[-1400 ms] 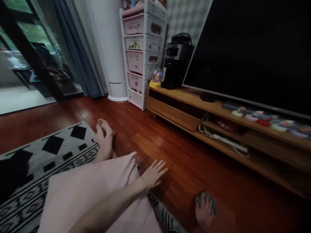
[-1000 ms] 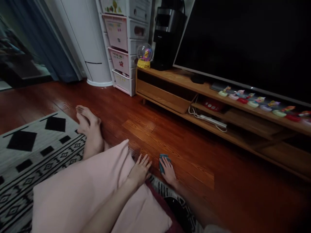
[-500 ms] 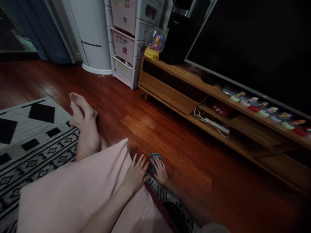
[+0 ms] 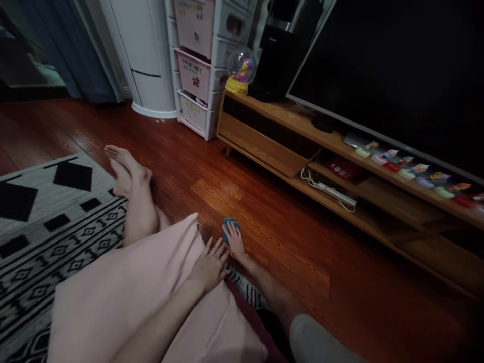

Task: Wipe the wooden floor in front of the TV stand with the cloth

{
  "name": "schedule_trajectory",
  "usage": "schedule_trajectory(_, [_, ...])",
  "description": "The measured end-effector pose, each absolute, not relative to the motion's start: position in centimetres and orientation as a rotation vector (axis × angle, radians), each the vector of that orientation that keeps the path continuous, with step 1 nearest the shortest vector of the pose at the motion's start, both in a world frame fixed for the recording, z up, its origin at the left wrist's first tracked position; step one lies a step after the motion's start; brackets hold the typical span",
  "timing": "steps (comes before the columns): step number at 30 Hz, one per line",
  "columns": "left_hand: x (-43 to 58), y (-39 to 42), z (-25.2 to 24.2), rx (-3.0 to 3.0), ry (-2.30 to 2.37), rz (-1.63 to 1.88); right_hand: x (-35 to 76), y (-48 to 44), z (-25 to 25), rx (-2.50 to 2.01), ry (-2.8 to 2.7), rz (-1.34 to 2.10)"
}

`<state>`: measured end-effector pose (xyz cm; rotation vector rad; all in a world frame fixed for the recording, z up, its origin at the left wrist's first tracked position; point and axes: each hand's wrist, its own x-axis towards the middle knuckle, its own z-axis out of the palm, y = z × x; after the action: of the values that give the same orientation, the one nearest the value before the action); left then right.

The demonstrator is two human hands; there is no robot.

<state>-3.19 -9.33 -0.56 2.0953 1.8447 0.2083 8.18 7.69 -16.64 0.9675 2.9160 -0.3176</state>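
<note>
My left hand [image 4: 209, 264] lies palm down on the pink cloth [image 4: 128, 292] over my lap, fingers spread, a ring on one finger. It holds nothing. Just to its right, my right hand [image 4: 234, 241] rests flat with stretched fingers on a small teal-blue flat item [image 4: 230, 222] on the wooden floor [image 4: 280, 242]. The item looks like a stack of cards or a folded cloth; the hand covers much of it. A grey sleeve [image 4: 321, 338] is at the right arm's elbow.
A patterned black-and-white rug [image 4: 75, 222] lies at left under bare legs [image 4: 138, 201]. Ahead stands a wooden TV cabinet [image 4: 264, 151] with a television [image 4: 397, 75], small figurines [image 4: 419, 171], a snow globe [image 4: 240, 73] and a white power strip [image 4: 333, 192]. A drawer unit [image 4: 194, 75] stands beside it.
My right hand and the teal-blue item have slid forward and to the left across the floor. My left hand has stayed almost in place on the pink cloth.
</note>
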Motion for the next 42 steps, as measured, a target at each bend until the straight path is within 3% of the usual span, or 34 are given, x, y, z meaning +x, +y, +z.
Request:
schedule_trajectory(3, [-3.2, -9.1, -0.3, 2.067, 1.842, 0.156, 14.0, 5.5, -17.0, 0.561, 2.952, -0.380])
schedule_trajectory(5, [-3.2, -8.9, -0.3, 2.052, 1.848, 0.129, 18.4, 5.9, -16.6, 0.560, 2.931, -0.397])
schedule_trajectory(14, [-0.3, -7.7, -1.4, 2.083, 1.967, -0.031, 29.3, 8.6, -17.5, 2.016, 2.602, -0.117])
schedule_trajectory(16, [1.9, -7.9, -1.7, 2.111, 1.939, -0.030, 29.9, 6.4, -18.2, 1.946, 2.624, -0.151])
schedule_trajectory(22, [7.4, -9.3, -2.2, 2.188, 1.717, -0.093, 35.0, -0.1, -18.6, 1.158, 2.842, -0.372])
schedule_trajectory(32, [6.3, -8.9, -2.6, 2.134, 1.731, -0.132, 31.3, 8.0, -15.4, 1.925, 2.543, -0.200])
schedule_trajectory(36, [6.3, -8.6, -2.2, 2.046, 1.724, -0.151, 31.9, 7.0, -17.5, 1.785, 2.721, -0.258])
schedule_trajectory(42, [6.4, -8.6, -1.5, 1.980, 1.687, -0.116, 40.1, -1.6, -21.2, 1.426, 2.915, -0.381])
